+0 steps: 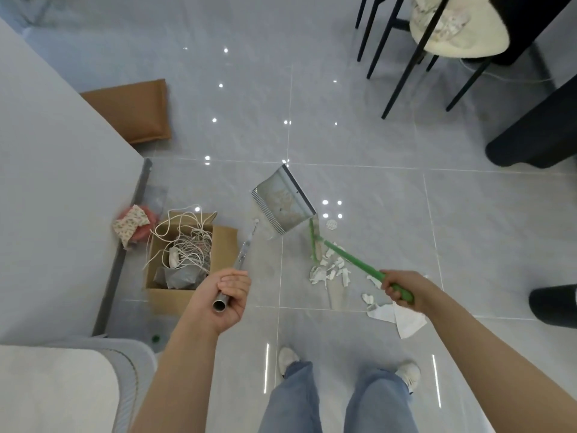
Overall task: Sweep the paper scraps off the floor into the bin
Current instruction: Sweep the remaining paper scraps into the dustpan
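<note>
My left hand (224, 296) grips the metal handle (245, 251) of a grey dustpan (282, 203), which rests on the floor ahead, its open side facing right. My right hand (401, 287) holds the green handle (349, 259) of a broom; the broom head (315, 242) stands just right of the pan's mouth. Several white paper scraps (331, 268) lie on the tiles under the green handle. A larger torn sheet (402, 320) lies near my right hand. No bin is visible.
A cardboard box (224, 245) holding tangled white cord stands left of the dustpan, beside a grey sofa (56, 182). A brown cushion (134, 110) lies further back. Black chair legs (402, 67) and dark furniture (537, 132) stand at the right. My feet (288, 359) are below.
</note>
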Demonstrator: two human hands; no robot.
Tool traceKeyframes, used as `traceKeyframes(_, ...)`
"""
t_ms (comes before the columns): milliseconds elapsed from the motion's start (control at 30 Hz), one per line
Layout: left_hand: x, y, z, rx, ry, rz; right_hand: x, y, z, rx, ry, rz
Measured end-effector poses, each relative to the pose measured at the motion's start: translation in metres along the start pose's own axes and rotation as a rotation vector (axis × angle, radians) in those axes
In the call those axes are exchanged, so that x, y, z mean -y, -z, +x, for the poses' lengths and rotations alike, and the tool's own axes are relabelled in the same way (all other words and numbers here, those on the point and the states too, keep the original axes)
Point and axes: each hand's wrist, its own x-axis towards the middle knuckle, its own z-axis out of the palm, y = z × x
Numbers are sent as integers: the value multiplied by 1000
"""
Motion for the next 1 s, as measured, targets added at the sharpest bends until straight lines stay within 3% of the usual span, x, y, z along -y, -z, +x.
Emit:
traceKeyframes(167,9,23,5,-38,-7,-29,37,-30,43,-196,190,-460)
traceKeyframes(400,16,64,16,-128,42,-63,22,-53,74,-200,240,-998)
traceKeyframes(567,24,79,24,-183,59,-57,-50,-52,66,-162,192,-1142)
traceKeyframes(700,31,81,30,-344,77,-26,-97,-35,47,-131,135,-1233)
traceKeyframes(1000,56,100,40,-409,96,-25,-58,8,24,-177,163,-1177)
